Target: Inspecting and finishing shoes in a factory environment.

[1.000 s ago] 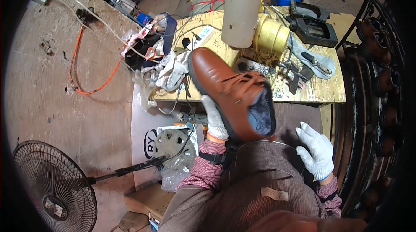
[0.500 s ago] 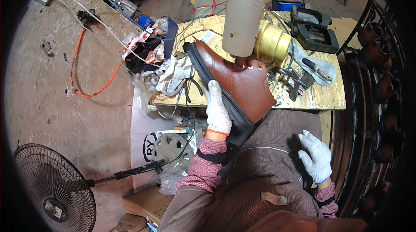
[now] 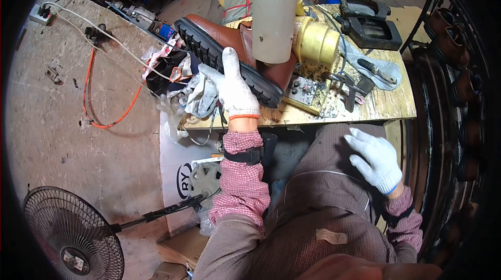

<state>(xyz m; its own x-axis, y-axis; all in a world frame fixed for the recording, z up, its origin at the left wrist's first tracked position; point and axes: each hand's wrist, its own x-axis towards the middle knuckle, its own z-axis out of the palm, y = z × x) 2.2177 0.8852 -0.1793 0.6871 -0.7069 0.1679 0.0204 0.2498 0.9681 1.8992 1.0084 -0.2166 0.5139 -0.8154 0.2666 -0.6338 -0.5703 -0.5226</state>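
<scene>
A brown leather boot [image 3: 222, 33] with a thick black ridged sole is tilted on its side above the worktable, its sole turned toward the lower left. My left hand [image 3: 237, 89], in a white knit glove, grips it, with one finger stretched up along the sole; the boot hides some other fingers. Part of the boot's upper is behind a pale upright tube [image 3: 275, 19]. My right hand [image 3: 374, 159], gloved too, is over my right thigh with fingers apart and nothing in it.
On the wooden table [image 3: 402, 107] are a yellow cylinder [image 3: 318, 42], a small knobbed panel [image 3: 302, 89], black trays [image 3: 373, 32] and a crumpled rag [image 3: 202, 97]. A fan [image 3: 73, 228] stands lower left. Racks of boots [image 3: 449, 45] line the right.
My left hand has carried the boot away from my lap, up and left, past the pale tube. The knobbed panel now shows. My right hand has shifted slightly up and left.
</scene>
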